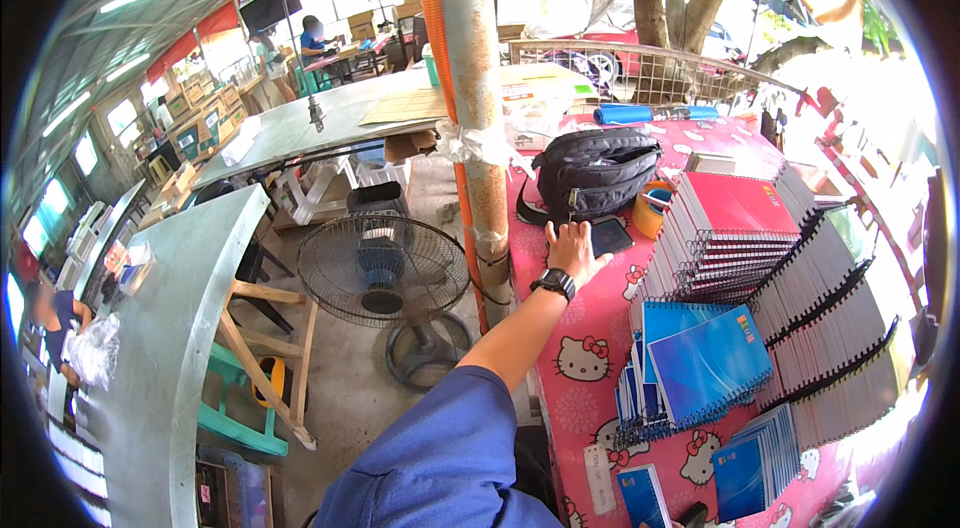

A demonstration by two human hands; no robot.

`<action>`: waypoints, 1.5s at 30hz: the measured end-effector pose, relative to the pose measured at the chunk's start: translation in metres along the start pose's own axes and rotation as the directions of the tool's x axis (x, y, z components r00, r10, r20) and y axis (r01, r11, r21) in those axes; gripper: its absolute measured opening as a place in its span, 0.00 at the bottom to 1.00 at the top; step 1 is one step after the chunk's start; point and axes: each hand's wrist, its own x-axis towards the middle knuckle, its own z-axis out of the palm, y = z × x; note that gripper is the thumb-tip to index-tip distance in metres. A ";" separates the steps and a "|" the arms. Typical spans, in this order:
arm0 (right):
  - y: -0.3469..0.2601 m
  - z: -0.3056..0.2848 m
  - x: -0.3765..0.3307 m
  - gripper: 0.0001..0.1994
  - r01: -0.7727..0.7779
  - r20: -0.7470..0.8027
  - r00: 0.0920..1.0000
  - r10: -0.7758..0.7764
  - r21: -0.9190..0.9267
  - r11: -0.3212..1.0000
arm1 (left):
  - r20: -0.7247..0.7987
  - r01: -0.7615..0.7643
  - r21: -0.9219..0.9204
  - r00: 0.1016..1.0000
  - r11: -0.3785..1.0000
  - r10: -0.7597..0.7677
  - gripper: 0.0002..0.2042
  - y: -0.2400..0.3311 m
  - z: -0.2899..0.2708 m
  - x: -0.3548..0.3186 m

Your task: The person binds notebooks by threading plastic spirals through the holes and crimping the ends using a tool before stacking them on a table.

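Note:
My left hand point(572, 256), with a dark watch point(553, 282) on its wrist, reaches over the pink patterned tablecloth point(570, 323). Its fingers are spread and the palm faces down. A black phone-like slab point(611, 236) lies right beside the fingers; whether they touch it I cannot tell. Just beyond sits a black backpack point(600, 173), and a roll of tape point(650, 213) stands to the right. Blue spiral notebooks point(710, 368) are piled nearer to me, with red spiral notebooks point(740, 203) stacked behind them. My right hand does not show.
A rusty post point(475, 128) with an orange conduit rises at the table's left edge. Beside it stands a pedestal fan point(383, 268). Long grey tables point(180, 328) run along the left, where a person point(60, 328) handles clear plastic. Thick rows of bound books point(830, 328) fill the table's right side.

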 end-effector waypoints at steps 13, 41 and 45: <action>0.005 -0.001 0.008 0.13 -0.006 -0.021 1.000 0.005 -0.049 0.999 | 0.001 0.017 -0.016 1.000 1.000 -0.017 0.42 0.001 -0.005 0.003; -0.007 0.010 0.005 0.08 -0.028 -0.102 0.994 0.028 0.005 1.000 | 0.048 0.000 0.088 0.999 0.996 -0.004 0.41 -0.004 0.010 0.007; -0.007 0.010 0.006 0.08 -0.047 -0.105 0.993 0.046 -0.003 0.999 | 0.052 0.020 0.068 0.998 0.997 -0.024 0.45 -0.003 0.002 0.006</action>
